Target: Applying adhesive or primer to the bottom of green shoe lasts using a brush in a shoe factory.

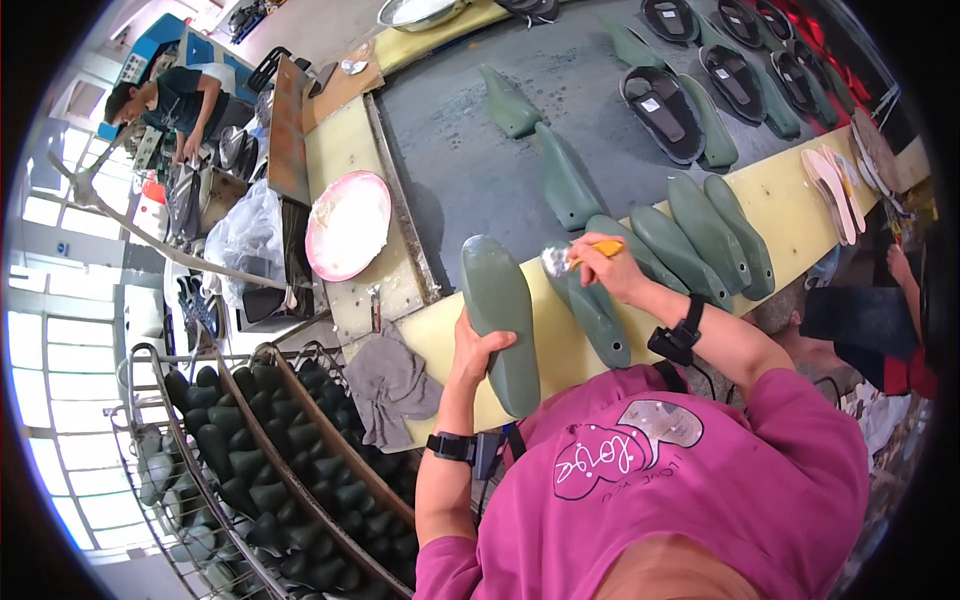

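My left hand (478, 350) is wrapped round a green shoe last (497, 300), which stands tilted with its broad sole face up. In my right hand (615, 272) is a brush with a yellow handle (606, 247); its whitish bristle head (556, 262) is just right of that last, apart from it. Below the brush lies another green last (597, 325) on the yellow board (448, 348). More green lasts (706, 225) lie side by side along the board, to the right of my right hand.
A pink-rimmed basin (314, 245) of white stuff stands at the left, above a grey cloth (390, 385). Dark shoe uppers (662, 118) and lasts cover the far-right belt. A wire rack (240, 470) full of lasts stands lower left. Another person (185, 105) works at far left.
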A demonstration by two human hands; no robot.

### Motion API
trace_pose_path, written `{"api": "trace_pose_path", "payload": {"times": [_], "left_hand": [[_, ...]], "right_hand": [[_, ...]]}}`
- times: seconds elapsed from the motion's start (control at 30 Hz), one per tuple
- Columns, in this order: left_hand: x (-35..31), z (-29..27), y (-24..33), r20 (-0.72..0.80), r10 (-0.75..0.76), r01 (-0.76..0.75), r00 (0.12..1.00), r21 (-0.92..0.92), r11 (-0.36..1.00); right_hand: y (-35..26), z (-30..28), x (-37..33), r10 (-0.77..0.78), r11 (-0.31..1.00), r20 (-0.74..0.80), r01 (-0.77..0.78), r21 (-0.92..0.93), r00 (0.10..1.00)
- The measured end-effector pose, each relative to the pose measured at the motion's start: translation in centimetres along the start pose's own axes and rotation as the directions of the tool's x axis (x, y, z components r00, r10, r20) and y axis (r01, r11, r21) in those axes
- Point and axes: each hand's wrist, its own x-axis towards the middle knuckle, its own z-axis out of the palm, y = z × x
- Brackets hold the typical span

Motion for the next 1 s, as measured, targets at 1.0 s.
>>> {"api": "trace_pose_path", "payload": {"times": [1.0], "left_hand": [[2.6, -2.8, -4.4, -0.323, 0.024, 0.133, 0.946, 0.458, 0.879]], "right_hand": [[2.6, 1.5, -2.5, -0.377, 0.737, 0.371, 0.517, -0.435, 0.849]]}}
